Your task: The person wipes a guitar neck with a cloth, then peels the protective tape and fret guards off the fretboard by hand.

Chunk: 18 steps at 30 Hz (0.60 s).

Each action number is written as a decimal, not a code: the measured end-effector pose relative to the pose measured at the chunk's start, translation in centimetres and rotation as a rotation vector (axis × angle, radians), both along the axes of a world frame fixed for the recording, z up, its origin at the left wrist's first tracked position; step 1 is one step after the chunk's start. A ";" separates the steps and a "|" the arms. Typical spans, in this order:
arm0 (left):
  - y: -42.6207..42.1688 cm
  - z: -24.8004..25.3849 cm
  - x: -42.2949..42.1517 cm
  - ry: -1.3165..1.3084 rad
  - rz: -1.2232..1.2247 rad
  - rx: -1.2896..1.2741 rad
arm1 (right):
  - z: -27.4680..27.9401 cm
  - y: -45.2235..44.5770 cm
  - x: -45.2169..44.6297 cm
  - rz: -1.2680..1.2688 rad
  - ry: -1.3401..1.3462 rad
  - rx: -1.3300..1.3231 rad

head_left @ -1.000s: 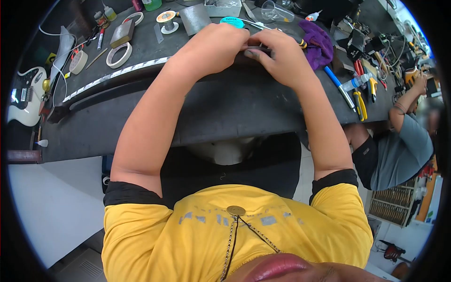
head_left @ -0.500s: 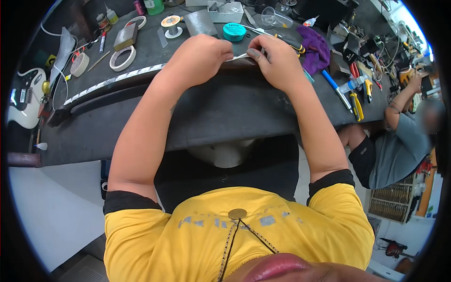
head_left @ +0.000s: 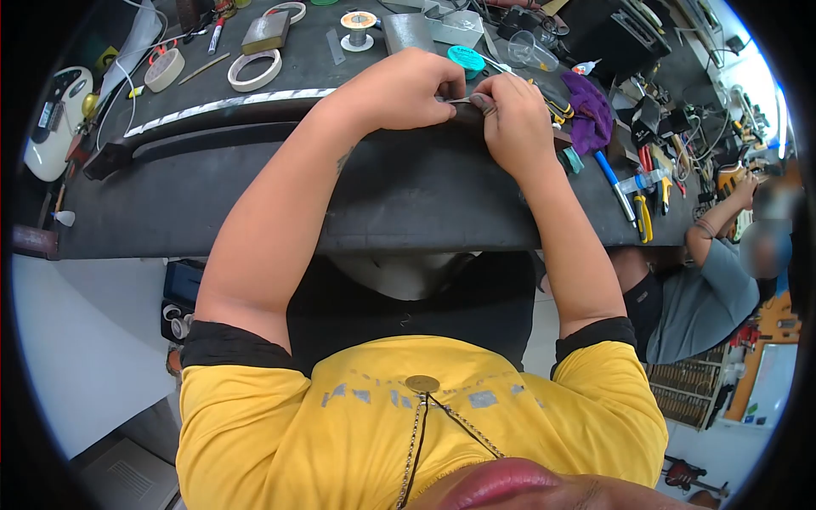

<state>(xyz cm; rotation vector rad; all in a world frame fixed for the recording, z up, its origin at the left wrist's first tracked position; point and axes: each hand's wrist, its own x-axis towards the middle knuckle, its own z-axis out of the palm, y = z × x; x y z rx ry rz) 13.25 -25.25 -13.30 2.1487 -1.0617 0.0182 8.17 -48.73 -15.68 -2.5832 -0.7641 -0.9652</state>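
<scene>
A long dark curved piece, like an instrument neck (head_left: 204,140), lies across the bench with a light tape strip (head_left: 229,105) along its far edge. Over its right part, my left hand (head_left: 416,89) is closed, with its fingertips at one end of a thin pale strip (head_left: 460,100). The other end of this strip is pinched by my right hand (head_left: 518,119). Just beyond my hands stands a teal round tin (head_left: 466,59). The hands hide much of the piece's right part.
A tape roll (head_left: 255,71), solder spool (head_left: 358,34), metal block (head_left: 265,32) and white tray (head_left: 455,27) stand behind. To the right lie a purple cloth (head_left: 588,115), blue pen-like tool (head_left: 614,183) and yellow-handled pliers (head_left: 643,219). Another person (head_left: 705,297) sits at far right.
The view has shifted, so the bench items appear farther right. Between my hands the pale strip has come into sight since a second ago; both hands remain close together over the dark piece.
</scene>
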 end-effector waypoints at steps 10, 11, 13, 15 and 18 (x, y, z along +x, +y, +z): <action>1.4 0.2 0.6 -0.026 0.076 0.132 | 0.5 1.1 0.7 0.093 0.172 0.125; 1.5 0.2 0.6 -0.009 0.076 0.122 | 0.3 1.2 0.7 0.055 0.205 0.163; 1.6 0.5 0.6 0.023 0.075 0.105 | 1.0 1.2 0.6 0.099 0.124 0.054; 1.6 0.3 0.8 0.019 0.057 0.088 | 1.4 1.5 0.5 0.138 0.080 0.008; 1.8 0.7 0.6 0.005 0.051 0.100 | 1.4 1.6 0.3 0.161 0.111 0.048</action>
